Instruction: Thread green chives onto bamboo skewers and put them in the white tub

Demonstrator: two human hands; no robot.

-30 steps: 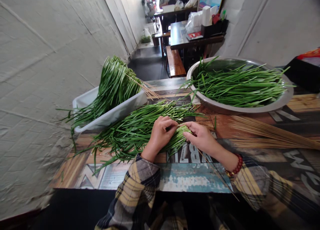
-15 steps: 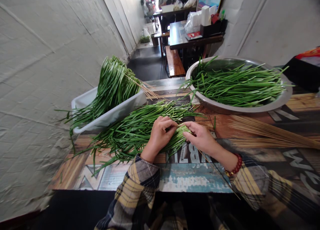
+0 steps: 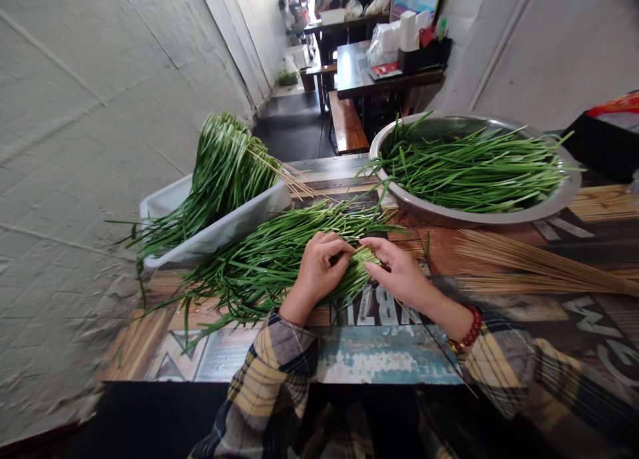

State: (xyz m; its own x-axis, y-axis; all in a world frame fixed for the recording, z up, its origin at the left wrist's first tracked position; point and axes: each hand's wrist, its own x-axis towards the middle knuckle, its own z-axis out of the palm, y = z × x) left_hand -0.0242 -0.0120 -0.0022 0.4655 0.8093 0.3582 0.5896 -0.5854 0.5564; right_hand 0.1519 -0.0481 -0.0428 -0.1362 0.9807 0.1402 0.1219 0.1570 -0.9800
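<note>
A long pile of green chives [image 3: 259, 259] lies across the patterned table [image 3: 379, 352] in front of me. My left hand [image 3: 319, 269] rests on its right end with fingers curled round a small bunch of chives. My right hand [image 3: 397, 269] meets it from the right, pinching the stem ends of that bunch. A thin bamboo skewer [image 3: 429, 339] runs from under my right hand toward the near table edge; whether the hand holds it I cannot tell.
A white plastic tub [image 3: 214, 229] at the left holds skewered chives. A wide steel basin [image 3: 499, 213] of loose chives sits at the back right. Bare bamboo skewers [image 3: 539, 269] lie at the right. Benches, tables and a seated person stand farther back.
</note>
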